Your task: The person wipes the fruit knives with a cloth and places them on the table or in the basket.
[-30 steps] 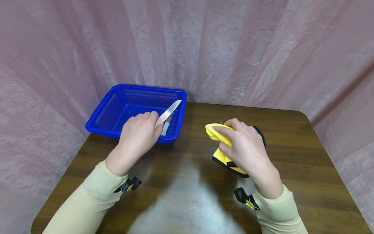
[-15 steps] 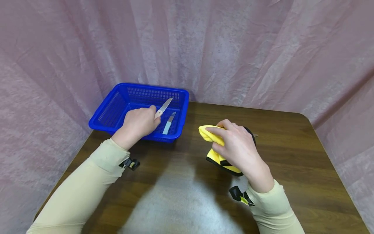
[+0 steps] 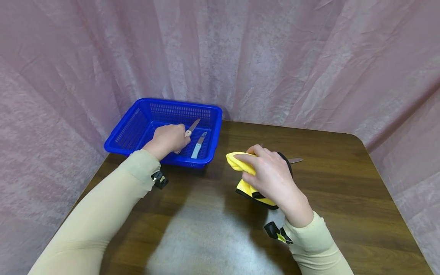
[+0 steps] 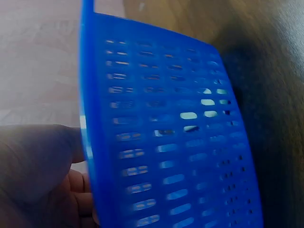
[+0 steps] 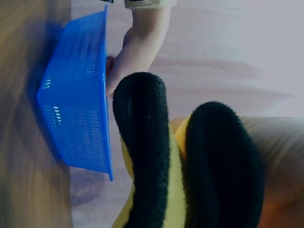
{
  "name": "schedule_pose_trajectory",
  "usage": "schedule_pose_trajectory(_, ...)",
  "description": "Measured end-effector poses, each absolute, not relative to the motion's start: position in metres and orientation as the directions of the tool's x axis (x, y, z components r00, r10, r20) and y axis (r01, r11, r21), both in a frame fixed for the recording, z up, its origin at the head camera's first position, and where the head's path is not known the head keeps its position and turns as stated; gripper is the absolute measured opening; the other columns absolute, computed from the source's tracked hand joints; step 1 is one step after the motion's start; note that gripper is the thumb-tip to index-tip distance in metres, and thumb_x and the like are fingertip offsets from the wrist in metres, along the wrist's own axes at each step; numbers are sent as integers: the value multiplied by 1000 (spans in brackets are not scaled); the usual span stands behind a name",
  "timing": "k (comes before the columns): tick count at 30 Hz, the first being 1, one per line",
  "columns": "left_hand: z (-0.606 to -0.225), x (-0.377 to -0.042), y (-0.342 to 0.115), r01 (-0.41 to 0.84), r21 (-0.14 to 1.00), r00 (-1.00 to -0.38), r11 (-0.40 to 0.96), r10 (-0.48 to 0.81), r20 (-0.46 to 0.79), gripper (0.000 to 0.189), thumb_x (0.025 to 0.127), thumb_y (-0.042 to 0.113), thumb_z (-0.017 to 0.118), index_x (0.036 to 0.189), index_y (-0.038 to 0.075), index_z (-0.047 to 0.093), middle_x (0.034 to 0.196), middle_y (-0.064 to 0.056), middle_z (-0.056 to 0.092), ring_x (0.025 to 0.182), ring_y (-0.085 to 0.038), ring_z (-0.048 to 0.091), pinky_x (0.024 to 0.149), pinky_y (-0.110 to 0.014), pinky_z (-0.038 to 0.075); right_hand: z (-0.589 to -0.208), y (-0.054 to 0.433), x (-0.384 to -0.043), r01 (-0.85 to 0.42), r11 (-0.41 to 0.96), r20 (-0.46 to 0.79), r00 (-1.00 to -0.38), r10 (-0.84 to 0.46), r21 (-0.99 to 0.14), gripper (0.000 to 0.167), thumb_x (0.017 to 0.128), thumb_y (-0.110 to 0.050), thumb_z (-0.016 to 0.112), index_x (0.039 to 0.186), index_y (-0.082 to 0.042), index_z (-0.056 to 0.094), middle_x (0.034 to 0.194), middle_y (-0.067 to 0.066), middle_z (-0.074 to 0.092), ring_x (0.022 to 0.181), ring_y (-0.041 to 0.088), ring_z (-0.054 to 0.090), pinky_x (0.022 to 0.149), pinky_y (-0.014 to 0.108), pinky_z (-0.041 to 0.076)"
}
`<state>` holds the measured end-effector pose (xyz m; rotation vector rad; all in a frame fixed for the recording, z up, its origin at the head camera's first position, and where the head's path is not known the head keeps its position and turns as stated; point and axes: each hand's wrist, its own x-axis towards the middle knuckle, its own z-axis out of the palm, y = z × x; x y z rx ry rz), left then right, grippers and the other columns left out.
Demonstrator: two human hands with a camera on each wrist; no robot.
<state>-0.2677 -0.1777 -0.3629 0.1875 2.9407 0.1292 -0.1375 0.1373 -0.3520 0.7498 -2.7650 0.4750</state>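
Currently, the left hand (image 3: 169,138) reaches down into the blue perforated basket (image 3: 217,131), fingers curled, and appears to pinch the beige-handled folding knife (image 3: 192,128); the fingertips are hidden, so the exact hold is hard to judge. The handle passes under the thumb, its butt just showing on the near side, while the unfolded blade points away from the grip toward the basket's far right corner. Just to the right of that grip, apart from the fingers, a pale-blue-handled folding knife (image 3: 198,146) lies open on the basket floor, its blade angled much the same way. In the left wrist view the basket's wall stands in front of the fingers. Well to the right and outside the basket, the right hand (image 3: 273,173) grips a yellow cloth (image 3: 237,162) edged in black, thumb and fingers bent round its bunched folds; the right wrist view has two thick black-trimmed folds close to the lens. From behind the cloth's right edge a bare blade (image 3: 296,160) sticks out, the rest of it covered. Farther out, both arms wear pale sleeves (image 3: 103,214) with black wrist cameras (image 3: 159,179), above a brown wooden table (image 3: 354,198) backed by a pink curtain (image 3: 227,57).
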Motion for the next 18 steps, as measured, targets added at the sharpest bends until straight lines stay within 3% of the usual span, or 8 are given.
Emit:
schedule_pose_trajectory(7,-372,-279,-174,99,65,-953,993,113,-280,36,108,31,58,83,9,71,86,-11,71,76,-30,67,68,-48,56,-354,134,-137,-529,810,318,-836,-447,-252,50,87,-10,81,134,-25,81,119,7,70,98,29,69,87,48,52)
schedule_pose_trajectory(18,-384,-286,-171,68,34,-920,997,76,-385,39,110,31,57,86,8,77,89,-11,74,87,-30,68,83,-49,55,-356,135,-133,-510,821,307,-849,-430,-259,52,86,-10,81,136,-25,81,119,6,70,98,29,67,86,47,52)
